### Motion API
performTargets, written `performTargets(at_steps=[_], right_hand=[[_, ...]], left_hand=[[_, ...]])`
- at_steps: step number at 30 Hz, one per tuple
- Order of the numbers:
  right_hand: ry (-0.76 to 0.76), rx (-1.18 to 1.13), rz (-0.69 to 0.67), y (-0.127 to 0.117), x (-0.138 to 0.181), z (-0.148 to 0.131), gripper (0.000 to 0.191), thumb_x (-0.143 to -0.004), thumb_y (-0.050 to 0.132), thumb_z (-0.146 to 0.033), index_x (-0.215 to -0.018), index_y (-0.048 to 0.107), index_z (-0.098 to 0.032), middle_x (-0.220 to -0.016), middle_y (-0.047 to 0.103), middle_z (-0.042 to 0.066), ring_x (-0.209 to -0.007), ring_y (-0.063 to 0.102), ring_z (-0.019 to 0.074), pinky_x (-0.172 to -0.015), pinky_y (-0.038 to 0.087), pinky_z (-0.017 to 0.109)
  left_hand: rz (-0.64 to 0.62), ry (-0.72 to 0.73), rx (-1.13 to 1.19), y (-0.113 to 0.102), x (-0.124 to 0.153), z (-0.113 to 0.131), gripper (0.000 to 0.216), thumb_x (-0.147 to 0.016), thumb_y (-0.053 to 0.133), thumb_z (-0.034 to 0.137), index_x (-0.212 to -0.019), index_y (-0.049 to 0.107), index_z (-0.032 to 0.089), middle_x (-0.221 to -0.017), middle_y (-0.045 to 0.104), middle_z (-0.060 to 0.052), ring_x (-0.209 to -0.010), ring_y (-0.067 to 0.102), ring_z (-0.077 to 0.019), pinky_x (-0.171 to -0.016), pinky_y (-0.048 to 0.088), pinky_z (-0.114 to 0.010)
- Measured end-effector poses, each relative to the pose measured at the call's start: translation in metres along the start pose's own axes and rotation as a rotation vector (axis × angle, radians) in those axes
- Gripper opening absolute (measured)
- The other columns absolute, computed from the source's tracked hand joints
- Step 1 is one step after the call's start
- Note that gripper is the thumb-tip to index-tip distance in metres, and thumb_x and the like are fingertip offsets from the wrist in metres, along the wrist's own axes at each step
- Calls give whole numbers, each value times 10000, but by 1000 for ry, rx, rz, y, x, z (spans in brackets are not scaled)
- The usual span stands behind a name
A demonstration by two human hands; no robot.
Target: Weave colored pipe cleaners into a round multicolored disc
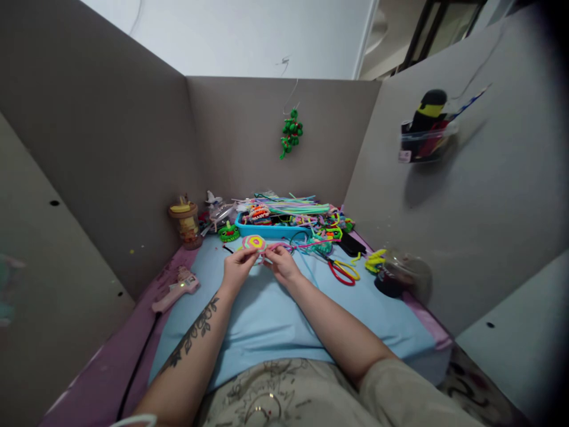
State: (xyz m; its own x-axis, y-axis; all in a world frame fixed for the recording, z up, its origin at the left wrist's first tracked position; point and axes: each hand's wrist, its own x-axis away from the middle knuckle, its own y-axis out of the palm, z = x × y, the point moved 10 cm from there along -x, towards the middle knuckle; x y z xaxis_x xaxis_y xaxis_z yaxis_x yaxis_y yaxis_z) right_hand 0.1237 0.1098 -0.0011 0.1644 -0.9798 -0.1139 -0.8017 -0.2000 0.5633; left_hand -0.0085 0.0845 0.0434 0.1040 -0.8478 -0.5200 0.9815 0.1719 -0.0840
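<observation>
left hand (237,268): grips coiled disc (254,242) | right hand (281,264): pinches pink strand (303,244)

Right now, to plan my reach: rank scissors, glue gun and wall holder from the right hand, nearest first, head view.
1. scissors, just right of the right hand.
2. glue gun, far left.
3. wall holder, high on right wall.

Both arms come up from the bottom edge of the frame and meet near its centre. The left hand (237,268) and the right hand (283,265) are just beside each other, backs turned to the camera, fingertips pinched together. The bare left forearm (175,376) carries a dark tattoo (198,329); the right forearm (331,326) is bare too.
</observation>
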Motion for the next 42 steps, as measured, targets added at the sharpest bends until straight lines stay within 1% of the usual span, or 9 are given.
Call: performTargets(at_steps=[7, 12, 17, 21, 26, 31, 37, 39, 42], right_hand=[[-65, 27, 37, -4, -5, 0, 225, -550, 751, -264, -651, 568, -179, -599, 596, -33, -570, 536, 102, -605, 429, 253], [-86, 21, 39, -7, -9, -1, 199, -538, 757, -254, -610, 596, -163, -580, 613, -19, -559, 548, 109, -600, 441, 254], [-59, -10, 17, -3, -7, 0, 199, -530, 764, -263, -585, 605, -156, -574, 630, -6, -548, 552, 112, -571, 444, 246], [-40, -21, 5, 1, -6, 1, 207, -531, 764, -259, -568, 585, -162, -538, 617, -15, -509, 540, 107, -548, 432, 243], [-44, -28, 14, 0, -7, 1, 227, -531, 760, -248, -565, 550, -167, -520, 604, -24, -490, 526, 106, -519, 417, 238], [-26, -14, 50, -6, -7, 1, 261, -543, 746, -261, -637, 516, -179, -524, 580, -40, -494, 518, 102, -503, 398, 224], [-127, 74, 138, -22, -11, -16, 314, -526, 728, -240, -703, 473, -192, -539, 541, -62, -487, 501, 98, -472, 367, 215], [-198, 128, 167, -29, -11, -26, 327, -535, 712, -234, -742, 463, -198, -553, 536, -66, -505, 510, 103, -477, 362, 214], [-296, 213, 169, -34, -11, -40, 332, -576, 671, -216, -807, 433, -212, -560, 517, -79, -516, 505, 98, -499, 353, 209]], left_hand=[[63, -96, 34, -3, 0, -2, 307, -606, 720, 340, -855, 700, 161, -778, 695, -45, -678, 617, -171, -656, 500, -293], [51, -66, 14, -3, 1, -3, 286, -622, 709, 340, -842, 704, 157, -754, 698, -40, -659, 615, -163, -630, 500, -273], [60, -23, -17, -4, 0, -2, 287, -642, 691, 345, -847, 702, 144, -808, 705, -62, -735, 637, -181, -713, 503, -292], [76, -100, 17, -5, 0, -7, 288, -624, 701, 352, -825, 704, 146, -813, 708, -67, -766, 643, -193, -744, 500, -304], [38, -239, 181, 1, 0, -21, 350, -572, 738, 353, -839, 697, 131, -802, 706, -74, -734, 643, -192, -729, 501, -314], [-22, -259, 270, 9, 1, -24, 362, -592, 729, 360, -862, 685, 124, -815, 702, -78, -736, 642, -189, -727, 500, -314], [-123, -230, 300, 21, 1, -22, 438, -642, 686, 404, -977, 627, 128, -914, 681, -94, -786, 640, -195, -696, 494, -297], [-82, -207, 238, 15, -1, -23, 460, -665, 661, 409, -1021, 596, 126, -855, 681, -89, -769, 638, -189, -689, 488, -293], [33, -196, 81, 0, -3, -30, 441, -684, 628, 421, -1007, 589, 123, -751, 660, -71, -714, 626, -179, -642, 477, -279]])
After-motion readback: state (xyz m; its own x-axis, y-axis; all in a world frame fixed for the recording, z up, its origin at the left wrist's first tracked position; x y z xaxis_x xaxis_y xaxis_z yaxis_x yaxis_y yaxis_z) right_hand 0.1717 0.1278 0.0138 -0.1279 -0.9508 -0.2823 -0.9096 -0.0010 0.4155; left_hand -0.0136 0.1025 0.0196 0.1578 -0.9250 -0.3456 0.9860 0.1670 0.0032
